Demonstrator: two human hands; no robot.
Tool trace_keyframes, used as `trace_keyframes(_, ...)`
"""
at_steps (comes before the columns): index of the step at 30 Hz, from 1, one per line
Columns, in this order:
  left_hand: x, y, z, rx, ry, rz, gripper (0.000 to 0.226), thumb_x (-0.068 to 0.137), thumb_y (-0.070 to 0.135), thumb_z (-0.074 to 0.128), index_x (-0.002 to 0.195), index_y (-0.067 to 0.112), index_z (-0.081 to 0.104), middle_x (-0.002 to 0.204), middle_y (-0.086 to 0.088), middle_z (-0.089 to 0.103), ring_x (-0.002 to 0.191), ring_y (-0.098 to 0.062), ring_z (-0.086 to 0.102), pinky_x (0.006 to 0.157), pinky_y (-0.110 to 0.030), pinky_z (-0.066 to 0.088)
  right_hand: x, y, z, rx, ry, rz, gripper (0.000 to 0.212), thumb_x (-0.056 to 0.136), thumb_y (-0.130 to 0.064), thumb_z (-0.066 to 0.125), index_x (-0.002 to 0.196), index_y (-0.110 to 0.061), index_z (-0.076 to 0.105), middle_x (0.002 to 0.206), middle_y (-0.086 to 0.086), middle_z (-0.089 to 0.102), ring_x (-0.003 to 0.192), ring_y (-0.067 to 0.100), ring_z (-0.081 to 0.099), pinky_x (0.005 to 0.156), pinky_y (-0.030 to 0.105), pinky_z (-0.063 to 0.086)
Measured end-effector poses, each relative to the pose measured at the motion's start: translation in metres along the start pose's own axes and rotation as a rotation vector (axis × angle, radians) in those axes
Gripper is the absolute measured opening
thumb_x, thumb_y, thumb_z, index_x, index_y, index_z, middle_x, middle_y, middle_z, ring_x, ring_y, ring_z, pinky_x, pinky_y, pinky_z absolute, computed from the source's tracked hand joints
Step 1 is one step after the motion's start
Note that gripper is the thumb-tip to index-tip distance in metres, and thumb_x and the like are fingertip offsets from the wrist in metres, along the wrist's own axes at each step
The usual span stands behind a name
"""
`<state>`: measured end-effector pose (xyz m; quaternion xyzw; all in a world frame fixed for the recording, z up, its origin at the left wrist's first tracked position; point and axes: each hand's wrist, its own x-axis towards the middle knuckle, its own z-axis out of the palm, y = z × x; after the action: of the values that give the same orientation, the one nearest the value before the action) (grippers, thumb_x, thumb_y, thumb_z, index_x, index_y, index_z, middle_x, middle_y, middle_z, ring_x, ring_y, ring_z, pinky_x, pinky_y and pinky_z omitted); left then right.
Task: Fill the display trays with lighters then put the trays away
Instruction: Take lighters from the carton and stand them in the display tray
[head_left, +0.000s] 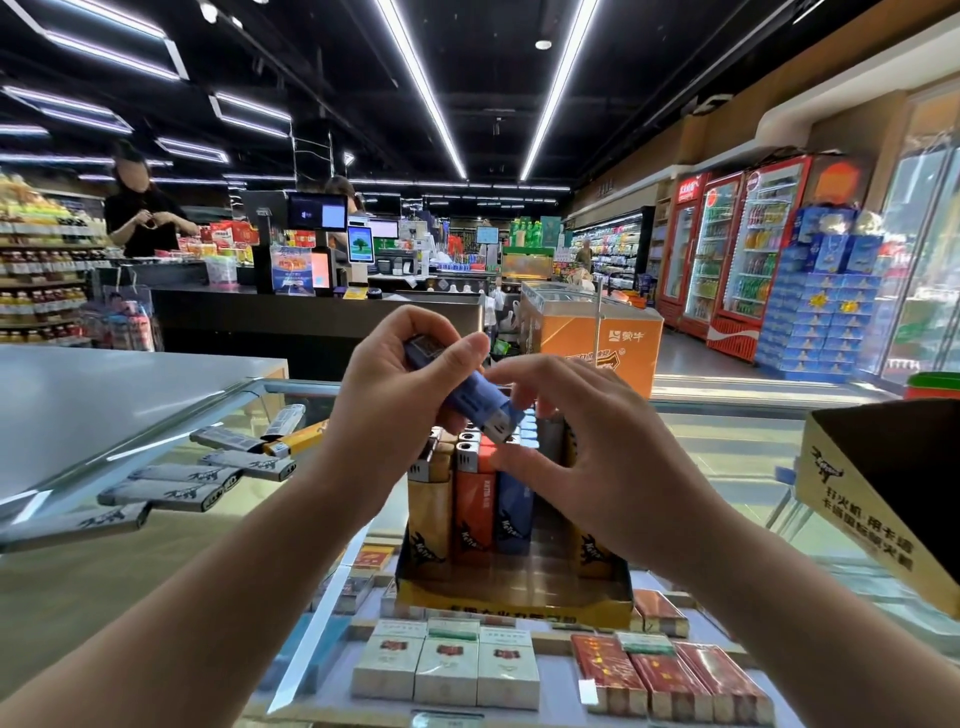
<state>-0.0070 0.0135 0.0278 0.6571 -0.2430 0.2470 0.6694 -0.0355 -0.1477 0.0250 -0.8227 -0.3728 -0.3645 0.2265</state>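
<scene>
Glass forms the top of the desk (727, 467), and cigarette packs (447, 670) are seen through it, nearest the viewer. On the glass, just beyond the packs, stands the tray (514, 597), a yellow-fronted card box. Upright lighters (472, 499) in tan, orange and blue fill its rear rows; the front row is bare.

Directly above the tray a blue lighter (467, 400) is held. It is gripped by the left hand (395, 395), fingers curled round its upper body. Its long axis is tilted, metal head down and to the right, toward the filled rows. The right hand (587, 457) is spread, fingertips at the metal head; whether they pinch it or only touch it cannot be told. Both hands are equally near the tray, which lies straight below them.

Judgement: the lighter must be turned upright, head up, before it is lowered into a free slot.

Loose grey lighters (171, 488) lie flat on the glass to the left, well apart from the tray. A second box (852, 499) sits at the right edge. Farther off, a checkout and drink fridges are noted.
</scene>
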Motion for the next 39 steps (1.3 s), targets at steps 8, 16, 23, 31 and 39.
trace_keyframes(8, 0.001, 0.004, -0.001, -0.096, -0.038, -0.066, 0.022, 0.073, 0.033, 0.062, 0.081, 0.015, 0.055, 0.065, 0.001, 0.062, 0.055, -0.013, 0.062, 0.048, -0.020, 0.048, 0.003, -0.001, -0.004, 0.096, 0.114, -0.035, 0.030, 0.080, -0.021, 0.064, 0.108, -0.010, 0.066, 0.092, -0.001, 0.064, 0.078, 0.009, 0.059, 0.072, 0.024, 0.050)
trace_keyframes(16, 0.001, 0.001, 0.001, 0.199, -0.273, -0.034, 0.040, 0.085, 0.053, 0.047, 0.090, 0.018, 0.064, 0.076, 0.002, 0.068, 0.077, -0.009, 0.061, 0.073, -0.015, 0.043, 0.006, 0.004, -0.007, 0.278, 0.374, 0.113, 0.015, 0.089, -0.022, 0.052, 0.093, -0.011, 0.061, 0.081, -0.001, 0.062, 0.072, 0.011, 0.060, 0.067, 0.022, 0.051)
trace_keyframes(23, 0.005, -0.003, -0.020, 0.375, -0.676, -0.325, 0.052, 0.060, 0.066, 0.062, 0.109, 0.053, 0.049, 0.107, 0.022, 0.059, 0.094, 0.008, 0.060, 0.076, -0.014, 0.050, 0.008, 0.011, -0.025, 0.435, 0.583, 0.244, 0.017, 0.091, -0.013, 0.055, 0.089, -0.030, 0.054, 0.073, -0.009, 0.059, 0.051, 0.005, 0.058, 0.047, 0.014, 0.045)
trace_keyframes(31, 0.004, -0.002, -0.024, 0.404, -0.761, -0.346, 0.060, 0.058, 0.031, 0.076, 0.106, 0.059, 0.053, 0.132, 0.024, 0.039, 0.118, -0.007, 0.047, 0.094, -0.035, 0.049, 0.009, 0.016, -0.022, 0.431, 0.243, 0.214, 0.017, 0.079, -0.010, 0.068, 0.079, -0.026, 0.062, 0.066, -0.003, 0.062, 0.049, 0.007, 0.052, 0.045, 0.014, 0.043)
trace_keyframes(39, 0.005, -0.003, -0.023, 0.435, -0.747, -0.273, 0.055, 0.068, 0.021, 0.074, 0.095, 0.065, 0.053, 0.118, 0.023, 0.047, 0.106, 0.003, 0.052, 0.088, -0.024, 0.050, 0.005, 0.013, -0.012, 0.153, -0.092, 0.089, 0.025, 0.077, -0.009, 0.072, 0.100, -0.020, 0.066, 0.078, -0.006, 0.067, 0.070, 0.008, 0.059, 0.068, 0.023, 0.047)
